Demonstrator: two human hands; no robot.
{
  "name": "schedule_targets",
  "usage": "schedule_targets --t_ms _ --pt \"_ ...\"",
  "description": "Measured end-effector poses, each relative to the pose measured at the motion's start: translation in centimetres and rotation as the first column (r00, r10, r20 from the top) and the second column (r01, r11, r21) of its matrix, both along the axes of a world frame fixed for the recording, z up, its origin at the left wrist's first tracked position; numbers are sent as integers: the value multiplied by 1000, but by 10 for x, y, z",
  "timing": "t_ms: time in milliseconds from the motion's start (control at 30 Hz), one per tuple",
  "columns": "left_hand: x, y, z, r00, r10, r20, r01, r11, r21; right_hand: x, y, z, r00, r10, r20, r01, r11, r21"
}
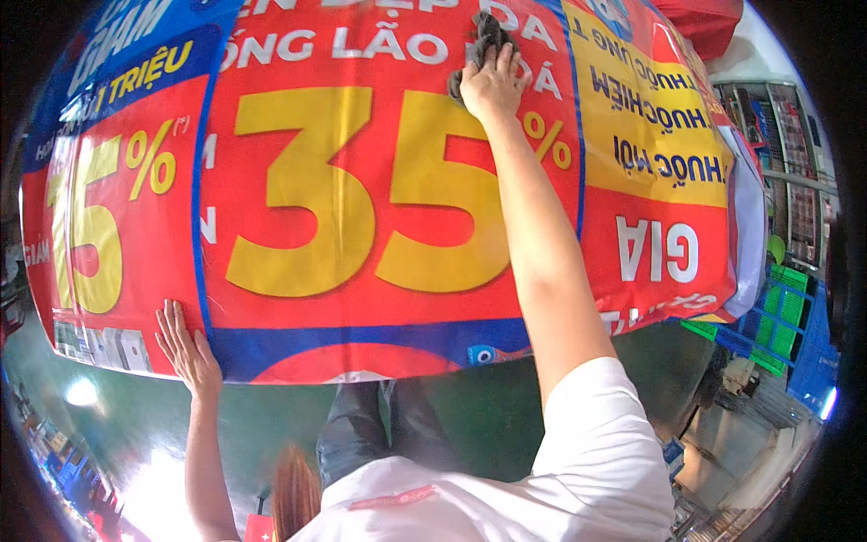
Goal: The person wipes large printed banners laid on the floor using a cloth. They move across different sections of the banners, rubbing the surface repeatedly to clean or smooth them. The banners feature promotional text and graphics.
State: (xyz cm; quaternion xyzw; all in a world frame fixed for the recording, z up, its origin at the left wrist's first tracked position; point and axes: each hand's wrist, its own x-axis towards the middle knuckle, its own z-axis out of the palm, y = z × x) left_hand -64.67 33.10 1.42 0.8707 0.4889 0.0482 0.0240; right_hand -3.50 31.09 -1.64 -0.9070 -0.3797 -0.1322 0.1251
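Observation:
A large glossy printed banner (361,312) in red, blue and yellow covers the surface in front of me, with creases in places. My right arm reaches far across it. At the far side, my right hand (492,86) presses a crumpled dark grey cloth (489,34) against the banner, the cloth bunched under and beyond the fingers. Near the front left edge rests my left hand (188,350), its fingers stretched out flat on the banner and holding nothing.
Below the banner's front edge is a dark green floor (488,420). Green and blue crates (781,316) stand to the right, under tall stocked shelves (799,172). A red covering (704,23) shows at the far right, and cluttered goods (68,465) at the lower left.

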Motion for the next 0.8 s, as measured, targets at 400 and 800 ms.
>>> schedule_targets --t_ms 400,800 --pt "3 2 -3 1000 -14 19 14 999 35 -168 -270 42 982 -79 -174 20 948 -318" --pt "-6 5 -14 999 -30 32 28 998 59 -163 -282 48 969 -45 -243 3 985 -172"
